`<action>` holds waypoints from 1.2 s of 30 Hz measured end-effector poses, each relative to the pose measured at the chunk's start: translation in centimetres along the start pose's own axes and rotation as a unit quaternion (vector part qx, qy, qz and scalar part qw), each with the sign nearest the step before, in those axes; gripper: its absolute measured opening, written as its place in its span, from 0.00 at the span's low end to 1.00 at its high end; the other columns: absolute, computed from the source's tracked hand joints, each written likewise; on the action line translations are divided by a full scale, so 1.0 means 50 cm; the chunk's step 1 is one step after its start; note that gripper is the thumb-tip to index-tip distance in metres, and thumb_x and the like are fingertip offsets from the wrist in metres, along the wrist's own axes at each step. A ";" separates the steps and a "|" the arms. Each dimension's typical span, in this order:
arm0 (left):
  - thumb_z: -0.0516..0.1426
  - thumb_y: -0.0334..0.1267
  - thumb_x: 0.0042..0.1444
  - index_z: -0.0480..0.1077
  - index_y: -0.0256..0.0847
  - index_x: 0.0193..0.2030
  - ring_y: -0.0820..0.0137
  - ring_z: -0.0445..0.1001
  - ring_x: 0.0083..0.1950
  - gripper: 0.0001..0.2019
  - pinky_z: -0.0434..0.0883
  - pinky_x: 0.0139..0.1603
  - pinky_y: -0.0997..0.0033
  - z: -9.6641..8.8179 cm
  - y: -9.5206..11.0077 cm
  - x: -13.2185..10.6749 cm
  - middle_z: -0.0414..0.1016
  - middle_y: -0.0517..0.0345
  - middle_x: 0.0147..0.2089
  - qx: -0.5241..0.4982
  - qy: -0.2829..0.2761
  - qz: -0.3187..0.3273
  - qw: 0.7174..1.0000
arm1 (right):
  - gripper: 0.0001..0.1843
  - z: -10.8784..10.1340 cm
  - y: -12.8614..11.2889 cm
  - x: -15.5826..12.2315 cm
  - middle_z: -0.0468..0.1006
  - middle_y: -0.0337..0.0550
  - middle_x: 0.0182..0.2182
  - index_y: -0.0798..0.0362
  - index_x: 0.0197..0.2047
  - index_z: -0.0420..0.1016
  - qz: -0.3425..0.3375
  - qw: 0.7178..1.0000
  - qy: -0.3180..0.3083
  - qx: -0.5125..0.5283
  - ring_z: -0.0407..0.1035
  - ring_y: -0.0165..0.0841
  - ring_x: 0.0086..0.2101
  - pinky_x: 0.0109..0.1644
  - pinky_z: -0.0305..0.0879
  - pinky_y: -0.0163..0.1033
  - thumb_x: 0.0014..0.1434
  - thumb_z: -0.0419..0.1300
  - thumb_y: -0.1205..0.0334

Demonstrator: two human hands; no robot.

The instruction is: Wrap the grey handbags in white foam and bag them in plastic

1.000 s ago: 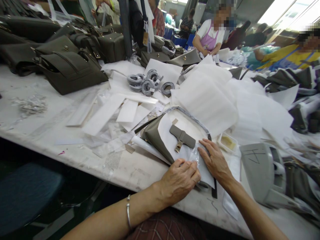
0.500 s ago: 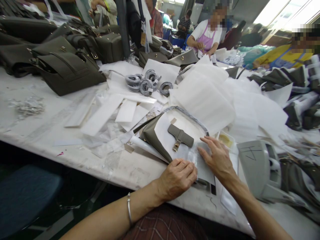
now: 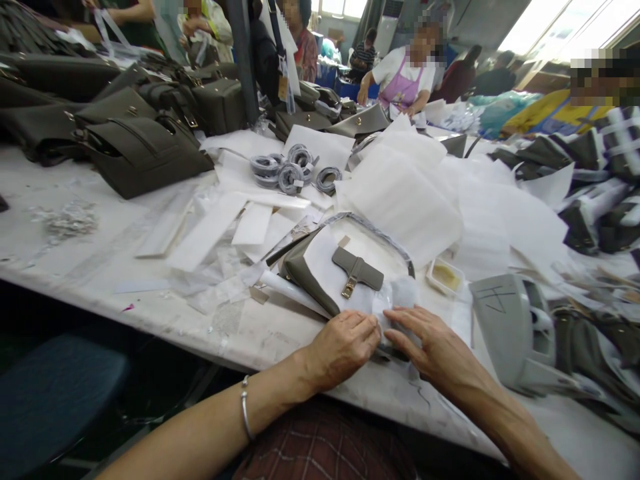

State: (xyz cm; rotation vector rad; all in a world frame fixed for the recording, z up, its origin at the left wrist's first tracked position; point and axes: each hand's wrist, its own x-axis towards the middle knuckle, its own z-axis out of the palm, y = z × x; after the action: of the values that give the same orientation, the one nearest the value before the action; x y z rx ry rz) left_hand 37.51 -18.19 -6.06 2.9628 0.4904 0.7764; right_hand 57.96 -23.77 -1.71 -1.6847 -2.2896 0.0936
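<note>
An olive-green handbag (image 3: 299, 268) lies in front of me with its strap (image 3: 387, 235) wrapped in clear film. White sheeting (image 3: 320, 257) covers its front. On top rests a T-shaped closure tab (image 3: 357, 269) with a gold buckle (image 3: 349, 287). At the bag's near end, the fingers of my left hand (image 3: 345, 348) are bent and pressed together at the edge of a thin, whitish wrapping sheet (image 3: 400, 293); their tips are partly hidden. My right hand (image 3: 425, 337) lies over that same sheet, fingers stretched out and thumb apart.
A grey tape dispenser (image 3: 500, 320) and a small tray (image 3: 445, 277) stand at right. Beyond the bag lie white sheets (image 3: 410, 193) and coiled wrapped straps (image 3: 290, 177). Dark handbags (image 3: 145, 150) are piled at left. A co-worker in a purple apron (image 3: 405, 83) works across the table.
My right hand has moved left and down, close to my left hand. The sheet's right part, flat before, is now gathered under it. My left hand has shifted slightly left.
</note>
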 end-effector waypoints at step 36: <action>0.49 0.35 0.70 0.68 0.39 0.58 0.61 0.69 0.62 0.14 0.60 0.67 0.51 -0.134 -0.086 -0.072 0.74 0.52 0.59 0.122 -0.012 -0.049 0.991 | 0.29 0.101 -0.050 0.020 0.65 0.54 0.65 0.54 0.69 0.58 -0.042 0.995 0.047 -0.083 0.60 0.44 0.64 0.67 0.56 0.56 0.65 0.52 0.67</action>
State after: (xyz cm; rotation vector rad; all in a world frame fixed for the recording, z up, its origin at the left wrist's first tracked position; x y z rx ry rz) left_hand 30.07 -15.49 -2.42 3.1325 0.7763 0.7189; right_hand 54.02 -22.99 -5.75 -1.6297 -2.3494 -0.1954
